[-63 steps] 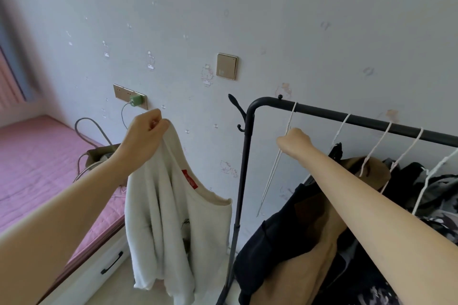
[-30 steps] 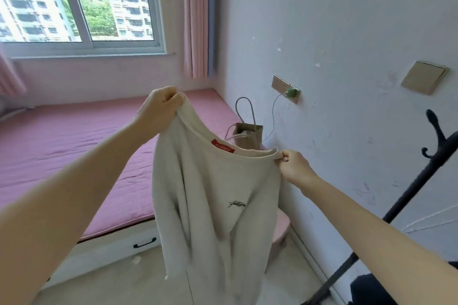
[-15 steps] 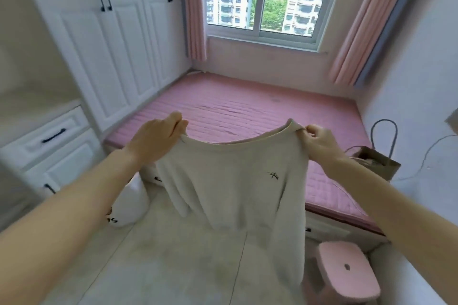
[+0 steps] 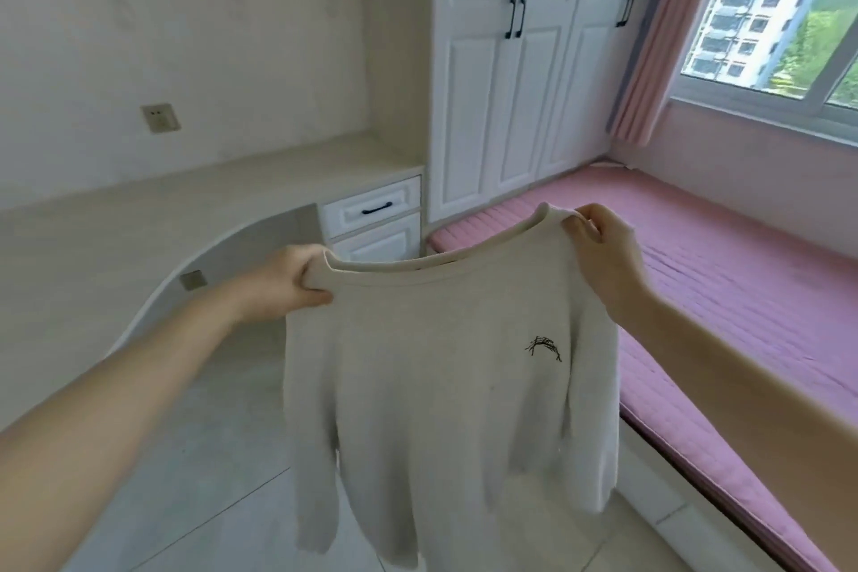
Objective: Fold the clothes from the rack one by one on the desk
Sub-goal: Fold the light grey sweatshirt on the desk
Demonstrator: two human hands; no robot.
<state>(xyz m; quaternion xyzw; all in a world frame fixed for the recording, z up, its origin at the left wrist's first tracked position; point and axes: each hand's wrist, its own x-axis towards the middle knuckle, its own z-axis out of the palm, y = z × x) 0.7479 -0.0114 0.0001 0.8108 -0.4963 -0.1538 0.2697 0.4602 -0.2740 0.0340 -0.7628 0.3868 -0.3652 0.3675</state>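
A white wardrobe [image 4: 524, 74] with black handles is standing against the far wall, and a pink curtain [image 4: 650, 42] is hanging just beside it at the window [image 4: 780, 14], where tower blocks and trees are showing outside. A pink mattress [image 4: 724, 274] is lying under the sill. A socket [image 4: 160, 118] is sitting on the left wall. Two white drawers [image 4: 371, 223] are standing left of the wardrobe above a pale tiled floor [image 4: 209, 478].

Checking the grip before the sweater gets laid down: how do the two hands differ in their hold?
The left hand sits lower, fist closed round its shoulder of the sweater; the right hand sits higher, pinching its shoulder with fingertips. Both hold the garment hanging in the air.
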